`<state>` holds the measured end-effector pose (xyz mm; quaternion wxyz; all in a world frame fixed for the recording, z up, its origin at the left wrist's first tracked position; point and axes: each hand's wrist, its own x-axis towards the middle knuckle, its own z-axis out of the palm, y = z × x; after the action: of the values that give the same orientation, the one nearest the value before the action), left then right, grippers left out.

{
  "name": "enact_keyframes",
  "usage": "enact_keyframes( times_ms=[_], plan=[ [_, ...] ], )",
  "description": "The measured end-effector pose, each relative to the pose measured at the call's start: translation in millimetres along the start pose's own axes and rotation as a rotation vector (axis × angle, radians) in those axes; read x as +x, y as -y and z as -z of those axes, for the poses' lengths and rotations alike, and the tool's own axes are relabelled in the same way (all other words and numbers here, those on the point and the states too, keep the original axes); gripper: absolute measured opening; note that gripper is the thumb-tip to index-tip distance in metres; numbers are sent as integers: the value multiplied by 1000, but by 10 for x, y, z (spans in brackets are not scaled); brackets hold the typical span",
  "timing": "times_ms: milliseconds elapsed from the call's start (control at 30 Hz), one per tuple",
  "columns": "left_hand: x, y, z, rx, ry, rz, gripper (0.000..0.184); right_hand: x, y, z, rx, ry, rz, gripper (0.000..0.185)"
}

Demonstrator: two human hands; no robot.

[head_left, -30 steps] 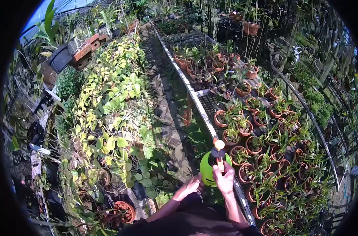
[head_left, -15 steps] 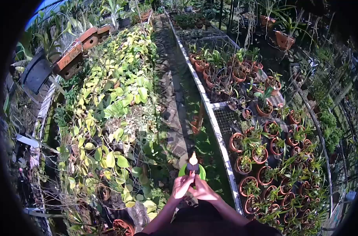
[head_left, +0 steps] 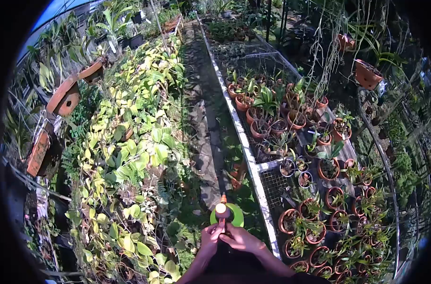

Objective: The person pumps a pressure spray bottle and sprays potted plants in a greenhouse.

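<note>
Probably stiff, smooth plastic, heavier if filled and slick when wet, the sprayer (head_left: 237, 216) sits at six o'clock, best held by its handle (head_left: 222, 223), which the left hand (head_left: 210, 239) pinches, the right hand (head_left: 246, 242) curled alongside, fingertips hidden, grip unclear.

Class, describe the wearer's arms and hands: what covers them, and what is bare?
The left hand and right hand are ungloved, and the forearms are bare. A dark sleeve shows on the right arm at the bottom edge. No watch or bracelet is visible.
</note>
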<state>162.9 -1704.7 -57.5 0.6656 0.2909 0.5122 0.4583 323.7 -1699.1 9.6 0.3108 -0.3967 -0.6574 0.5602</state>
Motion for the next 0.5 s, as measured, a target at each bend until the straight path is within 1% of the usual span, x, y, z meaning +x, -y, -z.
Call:
enact_keyframes(
  times_ms=[67, 100, 133, 200, 267, 300, 333, 367, 400, 433, 467, 500],
  plan=[
    [281, -275, -61, 24, 9, -24, 32, 289, 77, 186, -294, 37, -148, 33],
    [487, -365, -21, -14, 15, 31, 30, 443, 131, 283, -442, 57, -222, 34],
    [601, -664, -141, 44, -17, -2, 32, 585, 347, 443, -574, 38, -197, 25],
    [1130, -513, 32, 7, 36, -49, 28, 1035, 507, 727, -666, -234, -245, 23],
    [1511, -626, 46, -80, 206, 60, 19, 1677, 300, 957, -683, -686, 236, 24],
    [1813, -511, 103, 83, 223, -14, 11, 1993, 283, 1128, -730, -587, 210, 27],
    [2050, -573, 82, 224, 230, -90, 10, 2273, 362, 1181, -872, -587, 251, 28],
    [2317, -526, 149, 383, 279, -309, 11, 2538, 212, 1175, -847, -440, 171, 27],
    [2596, -664, 166, 539, 325, -538, 13, 2837, 167, 1185, -821, -295, 97, 25],
    [2812, -791, 224, 644, 301, -493, 14, 3067, 146, 1228, -929, -189, 10, 27],
    [2991, -898, 280, 608, 289, -552, 15, 3248, 143, 1318, -812, -271, 112, 28],
    [3178, -1059, 303, 572, 275, -617, 16, 3456, 312, 1395, -821, -351, 128, 29]
  ],
)
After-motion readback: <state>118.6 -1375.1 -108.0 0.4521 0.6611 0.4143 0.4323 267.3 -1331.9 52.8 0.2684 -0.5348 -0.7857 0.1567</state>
